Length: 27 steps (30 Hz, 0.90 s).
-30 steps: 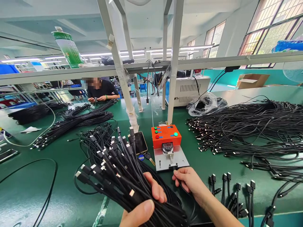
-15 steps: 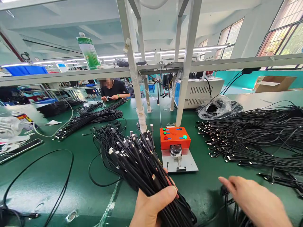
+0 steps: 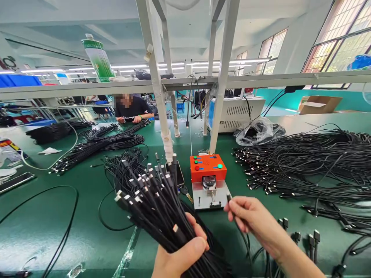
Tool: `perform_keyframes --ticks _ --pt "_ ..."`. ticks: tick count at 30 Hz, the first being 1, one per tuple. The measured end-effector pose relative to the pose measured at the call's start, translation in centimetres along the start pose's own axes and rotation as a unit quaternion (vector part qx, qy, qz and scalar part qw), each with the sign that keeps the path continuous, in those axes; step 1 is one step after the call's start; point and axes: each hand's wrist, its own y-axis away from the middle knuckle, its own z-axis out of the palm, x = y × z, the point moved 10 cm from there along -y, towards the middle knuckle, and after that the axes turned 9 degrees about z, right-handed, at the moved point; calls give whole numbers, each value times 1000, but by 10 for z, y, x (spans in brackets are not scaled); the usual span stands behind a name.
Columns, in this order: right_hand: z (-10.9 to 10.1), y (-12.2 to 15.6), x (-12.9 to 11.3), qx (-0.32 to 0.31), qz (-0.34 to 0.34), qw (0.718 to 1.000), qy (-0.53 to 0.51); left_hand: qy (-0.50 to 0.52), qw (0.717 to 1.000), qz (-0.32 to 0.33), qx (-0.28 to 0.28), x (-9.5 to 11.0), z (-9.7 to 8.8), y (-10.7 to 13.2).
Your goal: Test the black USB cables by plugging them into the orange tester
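Note:
My left hand point(image 3: 185, 247) is closed around a thick bundle of black USB cables point(image 3: 156, 204), their plugs fanned out up and to the left. Between the thumb and fingers of my right hand point(image 3: 246, 212) is a single black cable point(image 3: 240, 229), pinched near its end, which points up. That end is just right of the metal base plate of an orange test box point(image 3: 208, 166) with a small digital gauge point(image 3: 209, 182). Below my right wrist lie several loose cable plugs point(image 3: 311, 243) on the green table point(image 3: 95, 247).
A wide pile of black cables point(image 3: 307, 162) covers the right side. More bundles point(image 3: 101, 144) lie at the back left. A phone point(image 3: 179, 173) and a key point(image 3: 188, 194) sit behind my bundle. White frame posts point(image 3: 223, 77) rise mid-table; a person point(image 3: 133, 108) sits across.
My right hand has come up and left from the loose cables, bringing one cable toward the orange box. The left hand keeps its bundle. The view has shifted slightly right.

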Motion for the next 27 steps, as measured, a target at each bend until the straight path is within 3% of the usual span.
perform_keyframes --ticks 2,4,7,14,21,27 --pt "9 -14 54 -75 80 993 -34 3 1000 17 -17 2 -7 2" --pt "15 -25 94 -86 132 986 -45 -1 1000 17 -26 2 -9 3" --pt "21 -35 123 -69 169 983 -25 -2 1000 6 -23 0 -7 3" --pt "19 -47 118 -28 162 986 -43 52 998 -21 -30 -4 -1 -1" --pt "21 -56 129 0 193 980 -59 133 987 -23 -89 -13 13 -18" --pt "21 -61 132 2 189 979 -71 134 986 -18 -99 -12 13 -18"
